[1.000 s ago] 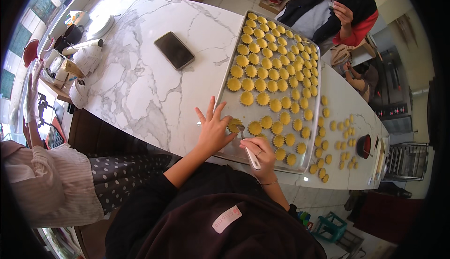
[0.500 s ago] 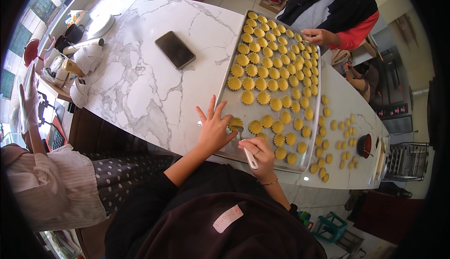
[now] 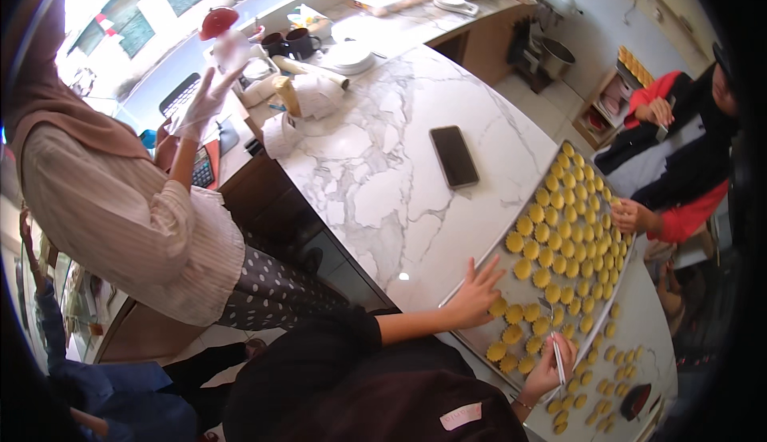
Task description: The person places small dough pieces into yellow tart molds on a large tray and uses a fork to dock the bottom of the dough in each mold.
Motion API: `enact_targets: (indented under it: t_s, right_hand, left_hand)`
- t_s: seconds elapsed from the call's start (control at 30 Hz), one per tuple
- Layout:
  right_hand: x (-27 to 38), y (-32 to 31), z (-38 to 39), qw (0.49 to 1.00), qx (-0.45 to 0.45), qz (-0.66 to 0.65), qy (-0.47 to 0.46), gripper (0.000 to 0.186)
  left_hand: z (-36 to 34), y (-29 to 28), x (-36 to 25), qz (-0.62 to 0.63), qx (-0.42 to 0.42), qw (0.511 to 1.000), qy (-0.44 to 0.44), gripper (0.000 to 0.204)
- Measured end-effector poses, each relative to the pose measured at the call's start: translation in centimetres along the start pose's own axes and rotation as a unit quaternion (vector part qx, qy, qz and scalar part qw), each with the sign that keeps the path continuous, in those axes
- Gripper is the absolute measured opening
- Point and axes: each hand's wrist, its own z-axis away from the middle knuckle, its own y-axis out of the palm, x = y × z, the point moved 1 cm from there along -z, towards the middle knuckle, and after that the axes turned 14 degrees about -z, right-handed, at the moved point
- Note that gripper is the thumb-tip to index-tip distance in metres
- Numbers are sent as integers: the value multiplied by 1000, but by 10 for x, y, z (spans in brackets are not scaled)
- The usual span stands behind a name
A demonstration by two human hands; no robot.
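My left hand (image 3: pixel 475 298) has its fingers spread over the left part of a metal tray (image 3: pixel 471 338), beside a yellow fluted tart shell (image 3: pixel 498 307). My right hand (image 3: pixel 550 366) grips a white-handled fork (image 3: pixel 558 356), its tines among the shells to the right of my left hand. Rows of these small shells cover much of the tray, and several others lie on the marble counter beyond its right side.
A phone (image 3: pixel 454 157) lies on the counter (image 3: pixel 375 194). At right a co-worker's hand (image 3: pixel 627 217) is at the tray. Another person (image 3: pixel 128 226) stands left with gloved hands raised. Cups (image 3: pixel 302 42) and stacked plates (image 3: pixel 349 57) stand behind; a dark bowl (image 3: pixel 635 402) sits lower right.
My view has swung left and up, bringing more of the left person and back counter into sight. The fork's tines now sit farther right from the shell beside my left hand.
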Motion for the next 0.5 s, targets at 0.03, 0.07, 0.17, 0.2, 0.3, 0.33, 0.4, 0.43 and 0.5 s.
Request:
enact_targets:
  t_s: [0.03, 0.07, 0.17, 0.2, 0.3, 0.33, 0.4, 0.43, 0.5]
  right_hand:
    - [-2, 0, 1, 1000, 2, -11, -7, 16]
    - [-5, -1, 1, 1000, 16, -9, 5, 16]
    - [-28, -8, 6, 999, 32, -7, 15, 15]
    - [-30, -7, 5, 999, 33, -2, 9, 15]
    - [-37, -6, 7, 999, 29, -8, 14, 15]
    - [-40, -6, 7, 999, 26, -16, 26, 15]
    - [-45, -8, 9, 999, 20, -13, 32, 14]
    - [-44, -8, 9, 999, 20, -10, 42, 14]
    - [-39, -8, 6, 999, 21, -8, 44, 14]
  left_hand:
    - [1, 0, -1, -9, -7, 1000, -7, 44]
    - [4, -1, -3, -3, -1, 1000, 3, 43]
    - [7, 2, -9, -10, 8, 1000, 14, 43]
    - [8, 4, -12, -5, 4, 1000, 23, 43]
    - [8, 5, -16, 9, 1, 999, 44, 44]
    - [8, 0, -18, 20, 24, 998, 52, 44]
    - [8, -3, -16, 29, 48, 996, 64, 43]
    - [11, -1, -15, 52, 31, 996, 64, 44]
    - [12, 2, -10, 75, 15, 995, 67, 45]
